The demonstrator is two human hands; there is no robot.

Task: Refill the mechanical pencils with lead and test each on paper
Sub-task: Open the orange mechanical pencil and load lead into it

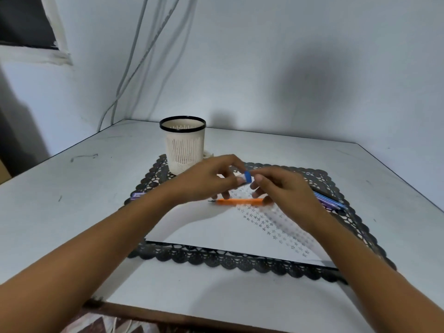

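Orange mechanical pencil (pixel 237 201) is, in my judgement, the unit being refilled; findings run from the near edge outward.

Nearest, the white table (pixel 72 212) carries a black lace mat (pixel 216 258), and on it a sheet of paper (pixel 204 229) already marked with rows of small stars. The orange mechanical pencil lies flat on the far part of the sheet, tip to the left. Whether the right hand's lower fingers touch its rear end cannot be told.

Just above it, the left hand (pixel 206 179) pinches the clear body of a lead tube (pixel 239 180). The right hand (pixel 286 188) has its fingertips closed on the blue cap (pixel 248 177) (the picture is blurred there, so this is a reading, not a certainty).

Step in hand: opening the tube. Recommended practice:
- Hold the body level and steady.
- Ease the cap off over the paper, so that any lead that slips out lands where it can be seen.
- Pull without jerking, as leads snap readily.

At the right edge of the mat lie further pencils (pixel 329 200), blue and purple; at the left edge, a small purple item (pixel 137 195). Beyond stands a cream holder cup (pixel 183 147) with a black rim.
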